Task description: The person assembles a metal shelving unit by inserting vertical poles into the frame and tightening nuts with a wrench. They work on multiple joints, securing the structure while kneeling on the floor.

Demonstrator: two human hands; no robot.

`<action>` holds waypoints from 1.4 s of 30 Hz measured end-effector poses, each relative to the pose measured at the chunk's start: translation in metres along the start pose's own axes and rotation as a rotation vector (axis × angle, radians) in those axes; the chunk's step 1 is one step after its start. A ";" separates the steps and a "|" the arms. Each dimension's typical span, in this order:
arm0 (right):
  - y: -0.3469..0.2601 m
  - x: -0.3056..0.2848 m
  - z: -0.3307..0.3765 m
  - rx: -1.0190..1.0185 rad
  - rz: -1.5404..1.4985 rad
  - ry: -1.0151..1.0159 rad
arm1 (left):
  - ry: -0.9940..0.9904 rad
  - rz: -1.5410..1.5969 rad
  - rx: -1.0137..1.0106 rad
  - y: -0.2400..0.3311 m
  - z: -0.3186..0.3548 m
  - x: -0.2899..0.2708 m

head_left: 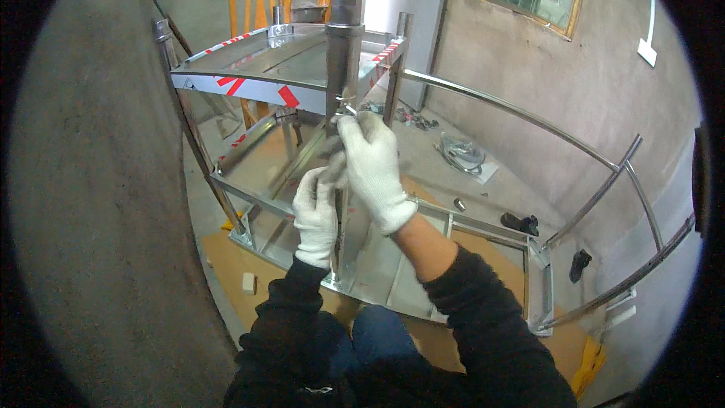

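A metal shelf cart stands in front of me, with a thick round upright post (343, 60) at its near corner. My right hand (371, 162), in a white knit glove with greyed fingertips, is raised against this post just below the upper shelf (302, 68). Its fingers are closed around a small shiny metal piece (348, 109) whose kind I cannot make out. Lower and to the left, my left hand (315, 215) in a matching glove is curled beside the post. Its fingertips are blurred, and whatever they hold is hidden.
A bent tube handle (513, 109) reaches out to the right. Cardboard (226, 264) lies under the cart, with a small pale block (248, 282) on it. A plastic bag (462, 153) and black castors (519, 223) are on the floor. A rough wall (98, 181) rises close on the left; a wooden chair (260, 0) stands behind.
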State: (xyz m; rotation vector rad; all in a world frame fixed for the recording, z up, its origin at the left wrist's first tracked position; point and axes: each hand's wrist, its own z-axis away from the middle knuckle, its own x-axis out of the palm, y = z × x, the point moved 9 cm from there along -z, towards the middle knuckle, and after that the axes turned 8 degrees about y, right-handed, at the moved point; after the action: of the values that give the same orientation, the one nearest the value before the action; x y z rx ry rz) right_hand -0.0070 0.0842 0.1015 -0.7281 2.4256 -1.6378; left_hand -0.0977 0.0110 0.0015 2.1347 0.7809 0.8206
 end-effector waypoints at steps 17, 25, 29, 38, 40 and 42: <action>-0.075 -0.021 0.015 -0.973 0.763 -0.008 | -0.026 0.011 0.007 0.048 -0.032 0.005; -0.082 -0.002 0.011 -1.181 1.139 -0.201 | -0.200 -0.058 -0.107 0.033 -0.049 0.048; -0.084 0.004 0.012 -1.211 1.180 -0.253 | -0.179 -0.071 -0.084 0.020 -0.053 0.047; -0.084 0.013 0.008 -1.242 1.289 -0.418 | -0.207 -0.148 -0.039 0.016 -0.055 0.049; -0.087 0.015 0.008 -1.260 1.344 -0.447 | -0.218 -0.097 -0.026 0.021 -0.053 0.052; -0.087 0.017 0.008 -1.290 1.405 -0.456 | -0.219 -0.070 -0.018 0.022 -0.053 0.054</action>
State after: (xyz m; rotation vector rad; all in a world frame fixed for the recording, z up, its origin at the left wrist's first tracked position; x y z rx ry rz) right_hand 0.0089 0.0439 0.1795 0.5225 2.2312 0.5638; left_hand -0.0978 0.0583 0.0640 2.1248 0.7258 0.5441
